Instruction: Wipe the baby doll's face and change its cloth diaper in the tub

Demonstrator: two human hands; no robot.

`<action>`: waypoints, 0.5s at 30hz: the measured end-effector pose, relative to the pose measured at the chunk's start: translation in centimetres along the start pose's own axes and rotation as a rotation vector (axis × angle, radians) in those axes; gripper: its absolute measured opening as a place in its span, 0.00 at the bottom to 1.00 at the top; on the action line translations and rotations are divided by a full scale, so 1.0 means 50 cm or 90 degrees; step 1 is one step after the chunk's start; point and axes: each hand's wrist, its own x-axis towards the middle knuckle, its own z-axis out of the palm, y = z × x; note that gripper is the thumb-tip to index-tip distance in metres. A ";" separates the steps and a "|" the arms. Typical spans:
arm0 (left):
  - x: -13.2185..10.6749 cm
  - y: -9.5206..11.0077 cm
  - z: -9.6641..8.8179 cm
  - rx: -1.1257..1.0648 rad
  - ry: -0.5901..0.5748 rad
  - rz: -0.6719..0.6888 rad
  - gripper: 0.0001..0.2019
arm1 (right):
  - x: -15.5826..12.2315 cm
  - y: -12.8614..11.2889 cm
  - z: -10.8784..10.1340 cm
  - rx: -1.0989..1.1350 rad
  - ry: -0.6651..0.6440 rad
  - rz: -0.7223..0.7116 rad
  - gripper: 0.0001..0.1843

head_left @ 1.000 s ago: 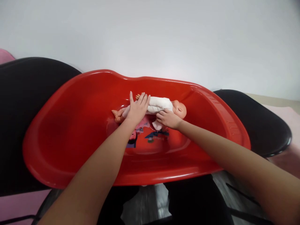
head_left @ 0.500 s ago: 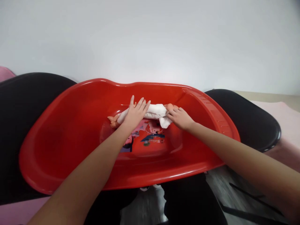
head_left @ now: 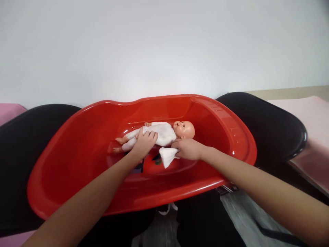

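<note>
A baby doll point(head_left: 164, 133) with a bald head and white clothing lies face up in a red baby bathtub point(head_left: 69, 151). Its head points right, its bare feet left. My left hand point(head_left: 146, 142) lies over the doll's near side around the hip, fingers bent onto it. By the doll's near shoulder, my right hand point(head_left: 189, 149) has its fingers closed on a white cloth point(head_left: 168, 156). The cloth hangs out to the left of those fingers; whether it joins the doll's clothing I cannot tell. The doll's near arm is hidden.
A black chair point(head_left: 264, 127) stands against the tub's right end, and another black seat point(head_left: 38, 137) is at its left. Behind rises a pale wall point(head_left: 154, 44). Pink surfaces show at both sides. The tub's near rim is close to my legs.
The doll has turned from its side onto its back, so its head and front now show. Both hands have come nearer to me, and the cloth has swung left and nearer.
</note>
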 end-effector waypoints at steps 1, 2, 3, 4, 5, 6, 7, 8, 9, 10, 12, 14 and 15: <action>-0.003 0.004 0.004 0.018 -0.005 0.014 0.17 | -0.003 -0.007 0.001 -0.002 0.012 0.008 0.16; -0.007 0.008 0.008 0.032 -0.017 0.029 0.16 | -0.004 -0.011 0.003 -0.013 0.024 0.016 0.18; -0.010 0.013 0.011 0.036 -0.033 0.045 0.15 | -0.003 -0.013 0.006 -0.031 0.032 0.022 0.19; -0.013 0.017 0.013 0.031 -0.052 0.056 0.14 | -0.001 -0.013 0.009 -0.051 0.037 0.027 0.20; -0.017 0.022 0.016 0.021 -0.070 0.062 0.14 | 0.003 -0.010 0.014 -0.071 0.034 0.031 0.20; -0.019 0.027 0.018 0.011 -0.089 0.064 0.14 | 0.006 -0.006 0.019 -0.087 0.024 0.029 0.19; -0.022 0.031 0.020 0.004 -0.106 0.061 0.14 | 0.009 -0.001 0.025 -0.100 0.008 0.020 0.19; -0.024 0.036 0.022 -0.001 -0.121 0.059 0.15 | 0.011 0.004 0.032 -0.110 -0.015 0.005 0.20; -0.026 0.040 0.024 -0.002 -0.131 0.062 0.15 | 0.012 0.009 0.039 -0.116 -0.043 -0.013 0.20; -0.029 0.044 0.026 0.000 -0.139 0.072 0.15 | 0.013 0.013 0.045 -0.120 -0.073 -0.028 0.20; -0.033 0.049 0.027 0.006 -0.148 0.105 0.14 | 0.012 0.017 0.054 -0.124 -0.125 -0.032 0.18; -0.041 0.052 0.025 0.013 -0.152 0.136 0.14 | 0.012 0.017 0.057 -0.119 -0.165 -0.009 0.16; -0.046 0.053 0.023 0.014 -0.153 0.145 0.14 | 0.013 0.016 0.057 -0.113 -0.179 0.002 0.15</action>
